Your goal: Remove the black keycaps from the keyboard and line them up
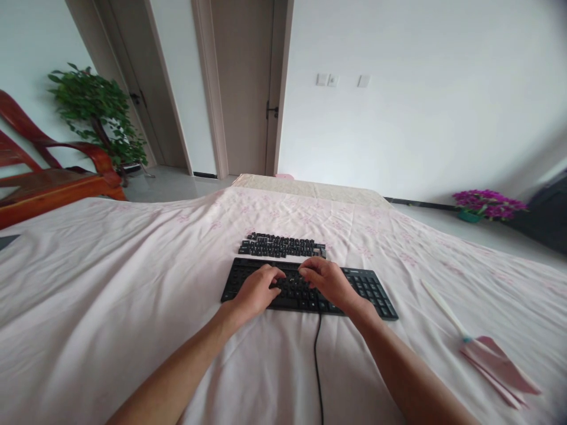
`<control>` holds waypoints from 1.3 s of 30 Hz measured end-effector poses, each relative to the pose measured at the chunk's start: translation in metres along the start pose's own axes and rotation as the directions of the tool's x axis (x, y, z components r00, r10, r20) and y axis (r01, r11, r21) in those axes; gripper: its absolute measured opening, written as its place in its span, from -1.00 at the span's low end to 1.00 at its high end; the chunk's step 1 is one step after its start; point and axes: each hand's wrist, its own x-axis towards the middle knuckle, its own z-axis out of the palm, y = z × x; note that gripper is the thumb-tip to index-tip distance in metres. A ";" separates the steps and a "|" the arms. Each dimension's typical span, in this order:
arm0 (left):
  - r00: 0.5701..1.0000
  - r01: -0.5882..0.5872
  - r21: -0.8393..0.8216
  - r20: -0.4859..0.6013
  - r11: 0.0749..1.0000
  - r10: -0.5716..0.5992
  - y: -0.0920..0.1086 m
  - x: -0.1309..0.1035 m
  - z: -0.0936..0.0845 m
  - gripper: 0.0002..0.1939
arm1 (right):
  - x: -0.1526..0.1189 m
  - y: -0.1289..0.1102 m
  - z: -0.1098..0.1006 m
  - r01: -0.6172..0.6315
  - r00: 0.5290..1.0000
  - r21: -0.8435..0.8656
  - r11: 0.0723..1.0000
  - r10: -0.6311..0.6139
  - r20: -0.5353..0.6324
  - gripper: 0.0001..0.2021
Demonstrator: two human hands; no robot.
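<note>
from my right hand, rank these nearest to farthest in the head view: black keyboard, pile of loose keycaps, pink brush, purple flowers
1. Black keyboard: under the right hand.
2. Pile of loose keycaps: just beyond the keyboard.
3. Pink brush: on the sheet, far right.
4. Purple flowers: on the floor by the wall.

The room is evenly and softly lit by bright daylight, and only faint shadows are cast under the hands on the keyboard [305, 287]. Strong wide-angle distortion is seen at the edges, where door frames [211, 88] are bent. The far-right corners are blurred and darkened.
</note>
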 end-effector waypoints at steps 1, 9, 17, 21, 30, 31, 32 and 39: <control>1.000 -0.001 0.024 0.004 1.000 0.001 0.002 0.001 -0.001 -0.65 | -0.001 -0.001 0.001 0.010 1.000 -0.005 1.000 -0.009 0.007 -0.81; 0.995 -0.088 0.115 0.055 0.989 0.082 0.007 0.004 0.006 -0.67 | -0.006 -0.012 0.014 0.185 0.982 -0.101 0.978 -0.180 0.051 -0.79; 0.993 -0.114 0.134 0.034 0.984 0.111 0.002 0.003 0.013 -0.72 | -0.002 -0.019 0.017 0.250 0.968 -0.203 0.947 -0.237 0.085 -0.77; 0.991 -0.136 0.152 0.023 0.979 0.134 0.003 0.002 0.015 -0.78 | -0.002 -0.017 0.022 0.260 0.965 -0.186 0.948 -0.250 0.076 -0.74; 0.985 -0.150 0.151 -0.067 0.977 0.162 0.006 -0.004 0.024 -0.88 | -0.001 0.014 0.033 0.415 0.908 -0.133 0.900 -0.418 0.001 -0.73; 0.983 -0.155 0.143 -0.072 0.978 0.166 0.007 -0.004 0.025 -0.88 | -0.002 0.018 0.034 0.420 0.904 -0.119 0.899 -0.426 -0.024 -0.72; 0.982 -0.160 0.133 -0.078 0.978 0.171 0.007 -0.004 0.026 -0.90 | -0.003 0.021 0.035 0.425 0.901 -0.100 0.900 -0.431 -0.048 -0.72; 0.987 -0.143 -0.034 -0.076 0.989 0.140 0.009 -0.005 0.031 -0.91 | -0.010 0.026 0.036 0.380 0.902 -0.029 0.925 -0.377 -0.212 -0.71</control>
